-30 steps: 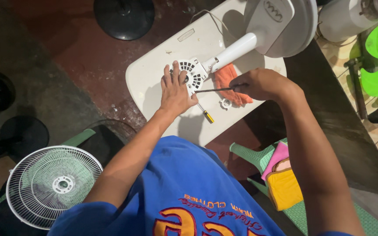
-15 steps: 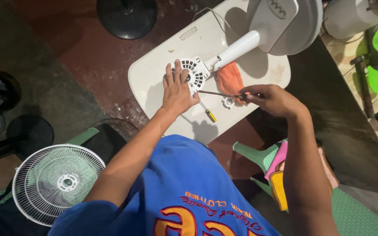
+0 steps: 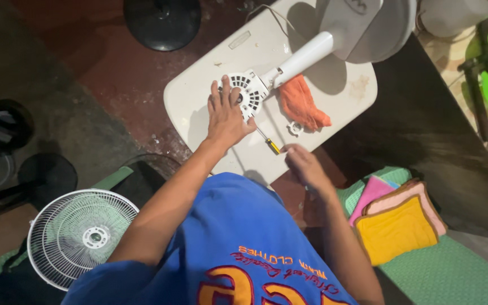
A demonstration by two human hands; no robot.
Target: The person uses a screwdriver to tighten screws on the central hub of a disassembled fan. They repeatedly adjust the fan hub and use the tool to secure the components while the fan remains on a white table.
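Left hand [image 3: 225,117] spread flat, pressing white fan motor housing [image 3: 248,93] on the counter [image 3: 199,96]. Right hand [image 3: 305,164] loosely curled, empty, near edge, just right of yellow-handled screwdriver [image 3: 269,140]. Orange rag [image 3: 303,104] lies right of housing.

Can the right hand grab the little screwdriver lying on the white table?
Probably yes. The right hand hangs at the table edge, with the yellow-handled screwdriver lying just beside its fingertips and nothing between them. The left hand rests on the fan motor, off to the side.
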